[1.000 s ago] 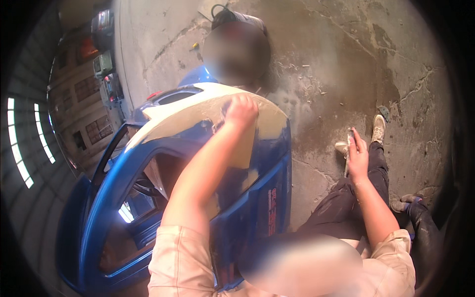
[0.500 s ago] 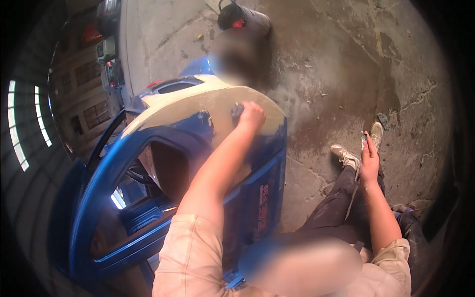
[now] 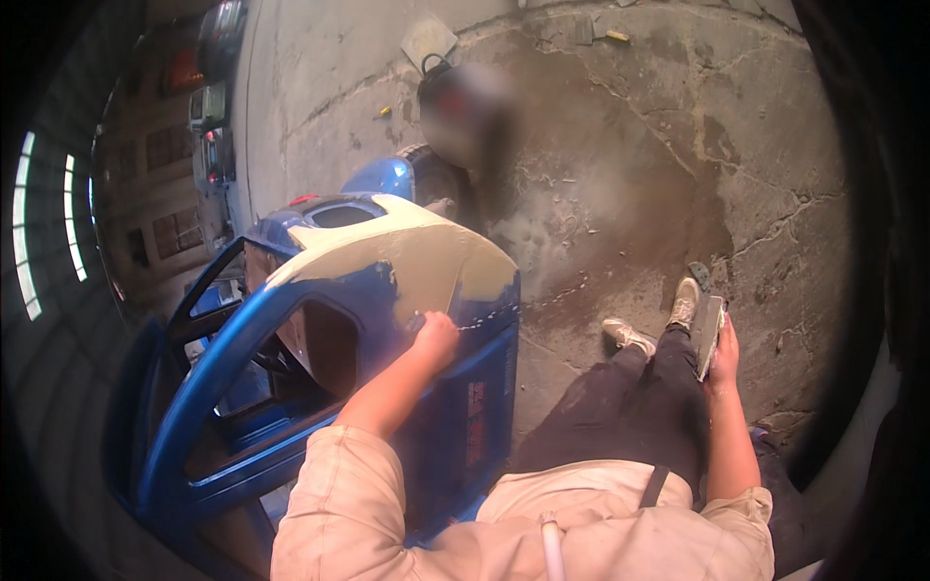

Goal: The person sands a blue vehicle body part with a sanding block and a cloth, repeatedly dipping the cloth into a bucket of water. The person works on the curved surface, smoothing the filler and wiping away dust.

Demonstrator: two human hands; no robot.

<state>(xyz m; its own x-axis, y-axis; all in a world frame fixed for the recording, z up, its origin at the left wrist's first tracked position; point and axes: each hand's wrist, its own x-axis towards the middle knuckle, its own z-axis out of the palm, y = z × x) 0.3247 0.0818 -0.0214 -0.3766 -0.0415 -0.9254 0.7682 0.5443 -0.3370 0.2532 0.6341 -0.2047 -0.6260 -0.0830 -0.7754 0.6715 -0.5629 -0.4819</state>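
A blue vehicle body [image 3: 387, 407] stands on my left, its upper rear corner coated with beige filler [image 3: 387, 237]. My left hand [image 3: 438, 336] is at the lower edge of this coating, closed round a small dark grey pad [image 3: 417, 321] that shows only in part. A line of pale drops [image 3: 504, 314] trails from that hand to the right. Out to the right, away from the vehicle, my right hand [image 3: 725, 353] grips the edge of a flat grey board [image 3: 710, 334], tilted steeply.
Cracked, stained concrete floor [image 3: 620, 223] lies around my shoes [image 3: 684, 302]. Beyond the vehicle's far end are a black wheel [image 3: 436, 179] and a blurred shape with a dark hose. A yellow bit [image 3: 617, 37] lies on the floor. Other vehicles [image 3: 215, 155] stand far left.
My left hand has moved down the panel from the middle of the beige coating to its lower edge. The board in my right hand has turned to show its broad face. The drops have appeared.
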